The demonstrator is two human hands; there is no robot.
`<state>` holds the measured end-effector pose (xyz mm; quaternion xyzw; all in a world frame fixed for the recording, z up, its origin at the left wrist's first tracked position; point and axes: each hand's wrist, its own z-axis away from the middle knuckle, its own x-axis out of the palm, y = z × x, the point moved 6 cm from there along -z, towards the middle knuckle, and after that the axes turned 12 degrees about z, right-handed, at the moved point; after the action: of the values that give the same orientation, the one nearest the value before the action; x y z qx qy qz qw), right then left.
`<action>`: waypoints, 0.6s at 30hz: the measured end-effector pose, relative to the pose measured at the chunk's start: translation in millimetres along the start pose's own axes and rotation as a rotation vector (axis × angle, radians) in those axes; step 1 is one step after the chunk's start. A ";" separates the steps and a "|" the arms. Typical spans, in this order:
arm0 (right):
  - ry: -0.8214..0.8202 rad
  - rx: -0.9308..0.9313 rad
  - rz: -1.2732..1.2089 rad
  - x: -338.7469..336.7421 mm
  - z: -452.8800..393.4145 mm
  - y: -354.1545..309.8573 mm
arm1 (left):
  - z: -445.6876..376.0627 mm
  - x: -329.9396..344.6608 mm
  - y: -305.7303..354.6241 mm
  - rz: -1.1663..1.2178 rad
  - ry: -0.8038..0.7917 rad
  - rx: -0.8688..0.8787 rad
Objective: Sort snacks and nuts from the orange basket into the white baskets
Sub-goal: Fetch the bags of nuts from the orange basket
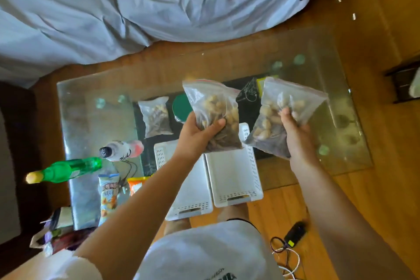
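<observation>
My left hand (195,136) grips a clear zip bag of nuts (216,107) from below, held upright above the left white basket (195,195). My right hand (295,134) grips a second zip bag of nuts (284,107), tilted, above and to the right of the right white basket (234,175). Both white baskets stand side by side at the glass table's near edge and look empty. A third nut bag (155,116) lies on the table behind them. Two snack packets (109,191) (135,185) lie to the left, partly hidden by my left arm. No orange basket is in view.
A green bottle (66,169) and a white bottle (122,150) lie at the left of the glass table (329,125). A green round lid (181,105) sits behind my left hand. A bed with a pale sheet (136,7) lies beyond; cables and a black device (294,233) are on the floor.
</observation>
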<state>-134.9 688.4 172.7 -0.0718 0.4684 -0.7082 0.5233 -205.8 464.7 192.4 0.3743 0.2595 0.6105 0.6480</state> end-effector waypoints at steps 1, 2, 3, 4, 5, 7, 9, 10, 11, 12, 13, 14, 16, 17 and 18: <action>-0.024 0.000 0.024 2.7 -26.2 1.1 | -22.0 11.4 -6.7 -0.019 0.024 -0.012; -0.048 0.003 0.049 5.8 -50.4 3.4 | -43.0 21.1 -14.7 -0.034 0.049 -0.028; -0.073 0.007 0.077 9.7 -70.6 6.6 | -61.0 27.7 -22.6 -0.053 0.074 -0.043; -0.100 0.012 0.099 15.1 -92.8 11.3 | -81.3 33.4 -32.1 -0.076 0.100 -0.059; -0.126 0.013 0.128 20.8 -112.9 16.7 | -99.3 37.3 -42.0 -0.103 0.125 -0.076; -0.167 0.016 0.186 34.1 -150.1 31.3 | -132.2 40.4 -63.2 -0.159 0.168 -0.117; -0.204 0.038 0.227 46.6 -177.5 47.9 | -157.7 40.3 -84.1 -0.213 0.190 -0.166; -0.224 0.048 0.252 52.6 -189.3 56.7 | -169.2 40.4 -94.7 -0.241 0.194 -0.189; -0.241 0.055 0.281 58.2 -200.3 65.9 | -180.4 40.9 -104.9 -0.268 0.190 -0.207; -0.255 0.060 0.311 63.2 -209.1 74.2 | -190.3 41.6 -114.0 -0.291 0.182 -0.223; -0.262 0.062 0.330 67.0 -215.1 81.1 | -197.4 41.5 -121.2 -0.315 0.176 -0.235; -0.261 0.063 0.340 71.2 -222.1 87.7 | -205.7 41.3 -128.1 -0.334 0.175 -0.242; -0.251 0.064 0.355 77.8 -233.4 97.7 | -219.9 39.5 -140.3 -0.353 0.185 -0.261; -0.250 0.069 0.358 81.3 -237.5 101.9 | -225.9 38.0 -146.6 -0.354 0.191 -0.276; -0.254 0.077 0.361 84.4 -240.1 105.1 | -230.1 36.5 -152.0 -0.355 0.197 -0.295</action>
<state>-243.5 760.1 -70.0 -0.0554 0.3766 -0.6055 0.6989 -293.3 543.2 -59.7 0.1630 0.2913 0.5518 0.7642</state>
